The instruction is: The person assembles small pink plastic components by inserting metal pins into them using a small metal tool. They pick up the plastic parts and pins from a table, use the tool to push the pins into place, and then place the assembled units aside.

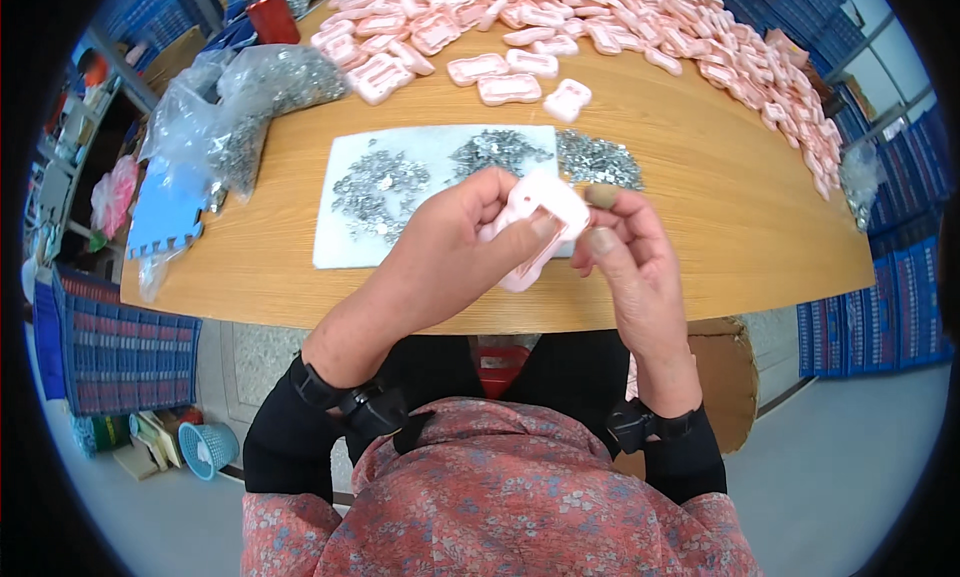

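Clasped between thumb and fingers, a pink shell (552,199) was held tilted by the left hand (445,242), its thumb lying across the shell's open recess. The right hand (638,252) was at the shell's right edge, thumb and forefinger curled close together; whether they pinched anything could not be told. One right fingertip wore a brownish cover (601,196). The shell was above the right front part of a white mat (345,252) on the table (750,262). Two heaps of metal bits (385,192) lay on the mat, and a third just beside it. More shells (690,32) were piled along the far side.
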Demonstrator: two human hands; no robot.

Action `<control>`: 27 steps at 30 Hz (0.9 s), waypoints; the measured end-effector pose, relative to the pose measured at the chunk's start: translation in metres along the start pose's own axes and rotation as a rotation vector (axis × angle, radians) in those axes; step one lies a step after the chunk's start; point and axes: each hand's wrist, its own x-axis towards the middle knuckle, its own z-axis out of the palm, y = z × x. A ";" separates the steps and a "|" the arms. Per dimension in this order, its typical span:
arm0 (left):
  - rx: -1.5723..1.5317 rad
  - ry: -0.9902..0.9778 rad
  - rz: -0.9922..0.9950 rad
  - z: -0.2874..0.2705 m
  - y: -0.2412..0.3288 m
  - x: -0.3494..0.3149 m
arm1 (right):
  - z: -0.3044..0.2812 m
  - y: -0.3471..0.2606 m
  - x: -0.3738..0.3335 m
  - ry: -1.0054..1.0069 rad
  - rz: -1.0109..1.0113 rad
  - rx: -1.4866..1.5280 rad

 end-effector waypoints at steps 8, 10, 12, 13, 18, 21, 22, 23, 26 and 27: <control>-0.163 -0.203 -0.155 0.014 -0.019 -0.015 | -0.022 0.010 -0.014 -0.206 0.242 0.143; -0.392 -0.250 -0.226 0.022 -0.015 -0.019 | -0.022 0.007 -0.020 -0.236 0.340 0.179; -0.395 -0.331 -0.352 0.020 -0.023 -0.015 | -0.024 0.009 -0.021 -0.306 0.396 0.164; -0.393 -0.345 -0.430 0.019 -0.017 -0.013 | -0.026 0.009 -0.023 -0.234 0.360 0.064; -0.482 -0.371 -0.496 0.002 -0.032 -0.011 | -0.081 0.024 -0.015 0.087 0.087 -0.535; -0.626 -0.204 -0.558 -0.001 -0.050 -0.011 | -0.107 0.026 0.010 0.114 -0.187 -1.066; -0.645 -0.212 -0.554 -0.002 -0.053 -0.009 | -0.111 0.028 0.017 0.082 -0.249 -1.148; -0.663 -0.220 -0.551 -0.004 -0.055 -0.007 | -0.113 0.028 0.022 0.049 -0.312 -1.228; -0.662 -0.215 -0.545 -0.007 -0.069 -0.007 | -0.112 0.033 0.035 -0.119 -0.325 -1.336; -0.656 -0.219 -0.543 -0.008 -0.073 -0.007 | -0.113 0.033 0.038 -0.134 -0.325 -1.356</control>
